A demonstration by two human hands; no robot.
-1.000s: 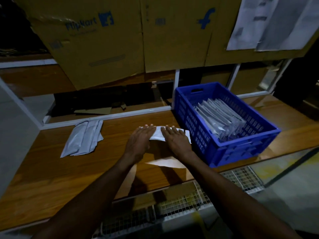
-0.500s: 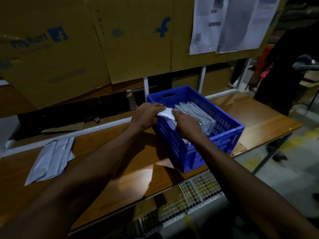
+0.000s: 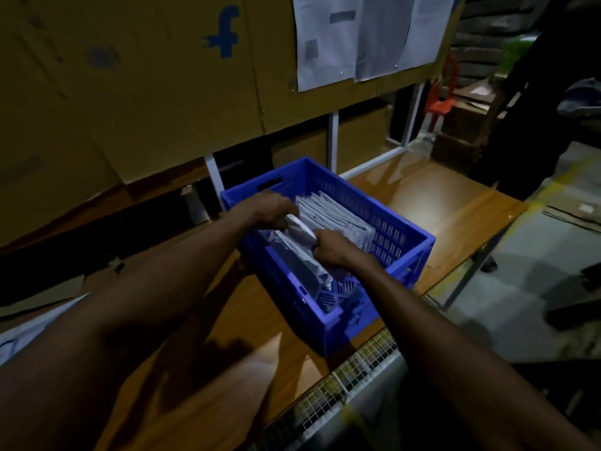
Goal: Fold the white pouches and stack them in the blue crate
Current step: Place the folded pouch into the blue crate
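Observation:
A blue crate (image 3: 344, 315) stands on the wooden table (image 3: 455, 216), holding a row of folded white pouches (image 3: 338, 219) on edge. Both hands are inside the crate. My left hand (image 3: 270, 208) grips the far end of a folded white pouch (image 3: 299, 226), and my right hand (image 3: 330, 249) grips its near end. This pouch sits at the left end of the row, above another pouch (image 3: 299, 265) that leans against the crate's left side. A corner of the unfolded pouch pile (image 3: 19, 336) shows at the far left edge.
Cardboard boxes (image 3: 162, 76) with papers (image 3: 364, 37) pinned on them hang over the table's back. A white metal frame (image 3: 331, 141) runs behind the crate. A wire mesh guard (image 3: 344, 382) lines the table's front edge. Another person (image 3: 533, 118) stands at the right, near a red chair (image 3: 442, 99).
Both hands lifted the folded pouch off the table, carried it right over the crate's rim, and now hold it down inside the crate beside the row.

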